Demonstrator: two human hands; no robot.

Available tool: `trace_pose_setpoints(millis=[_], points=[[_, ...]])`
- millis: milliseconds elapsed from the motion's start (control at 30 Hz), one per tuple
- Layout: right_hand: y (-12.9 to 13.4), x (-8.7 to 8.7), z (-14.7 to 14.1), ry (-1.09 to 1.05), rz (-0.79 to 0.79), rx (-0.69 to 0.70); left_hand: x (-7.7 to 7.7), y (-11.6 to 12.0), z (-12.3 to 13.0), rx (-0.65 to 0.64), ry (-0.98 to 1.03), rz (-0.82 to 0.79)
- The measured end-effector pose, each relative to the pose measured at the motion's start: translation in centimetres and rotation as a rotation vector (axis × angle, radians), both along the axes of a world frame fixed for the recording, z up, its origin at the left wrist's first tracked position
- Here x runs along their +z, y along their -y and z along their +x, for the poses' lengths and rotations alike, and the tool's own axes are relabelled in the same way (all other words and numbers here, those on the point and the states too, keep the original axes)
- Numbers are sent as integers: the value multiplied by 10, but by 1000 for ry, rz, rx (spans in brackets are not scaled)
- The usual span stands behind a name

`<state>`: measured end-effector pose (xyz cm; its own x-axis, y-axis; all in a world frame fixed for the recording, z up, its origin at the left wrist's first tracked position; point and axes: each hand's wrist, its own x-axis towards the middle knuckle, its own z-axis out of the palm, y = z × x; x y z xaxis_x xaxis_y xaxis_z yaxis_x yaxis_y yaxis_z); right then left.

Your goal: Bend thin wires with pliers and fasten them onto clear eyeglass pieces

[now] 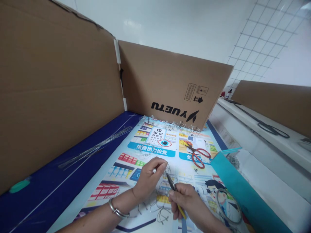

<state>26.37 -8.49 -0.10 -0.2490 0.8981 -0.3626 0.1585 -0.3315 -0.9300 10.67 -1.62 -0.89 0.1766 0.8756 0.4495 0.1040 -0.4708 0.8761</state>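
Observation:
Thumb and fingertips of my left hand are pinched together on a thin wire, just above the printed sheet. My right hand is wrapped round pliers with yellow on the handle. The dark jaws point up and left, close beside the wire; whether they touch it I cannot tell. Several bent wire pieces lie on the sheet below and between my hands. Beyond my right hand are scissors with red handles, their blades apart.
Cardboard panels stand at the back and left. Long straight wires lie on the blue surface at left. More wire bits line the back panel's foot. At right are a teal-edged box and a wire coil.

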Motion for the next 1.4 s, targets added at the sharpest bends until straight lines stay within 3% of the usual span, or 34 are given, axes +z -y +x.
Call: trace_pose_setpoints(millis=[267, 500, 833, 1100, 1400], points=[[-7, -2, 6, 187, 75, -70, 2, 0, 0, 19, -61, 170], [-7, -6, 8, 312, 157, -30, -2, 1, 1, 11, -90, 221], [-6, 10, 13, 923, 508, 36, 1, 1, 1, 9, -150, 79], [-7, 7, 11, 941, 504, 10, -2, 3, 1, 72, -154, 166], [-7, 6, 11, 961, 526, -25, -8, 5, 3, -23, -165, 274]])
